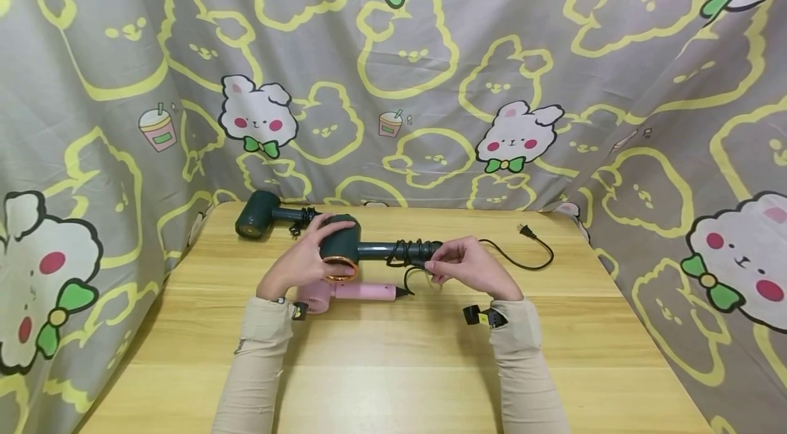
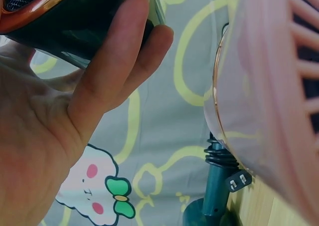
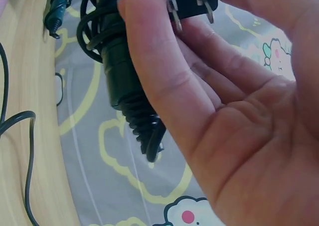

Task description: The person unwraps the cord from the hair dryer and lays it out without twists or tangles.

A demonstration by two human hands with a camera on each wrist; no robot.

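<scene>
My left hand (image 1: 300,259) grips the head of a dark green hair dryer (image 1: 341,236) with a copper-coloured ring, holding it above the table. Its handle points right, with black cord wound around it. Near the handle's end, my right hand (image 1: 473,268) pinches a black two-pin plug (image 3: 193,4) between thumb and fingers, prongs showing in the right wrist view. Below the held dryer in the head view lies a pink hair dryer (image 1: 365,292), its grille large in the left wrist view.
A second dark green hair dryer (image 1: 257,212) lies at the table's back left, its cord wrapped on the handle. Another two-pin plug (image 1: 526,230) on a black cord (image 1: 541,263) lies at the back right. A patterned curtain (image 1: 418,78) stands behind the wooden table (image 1: 381,379).
</scene>
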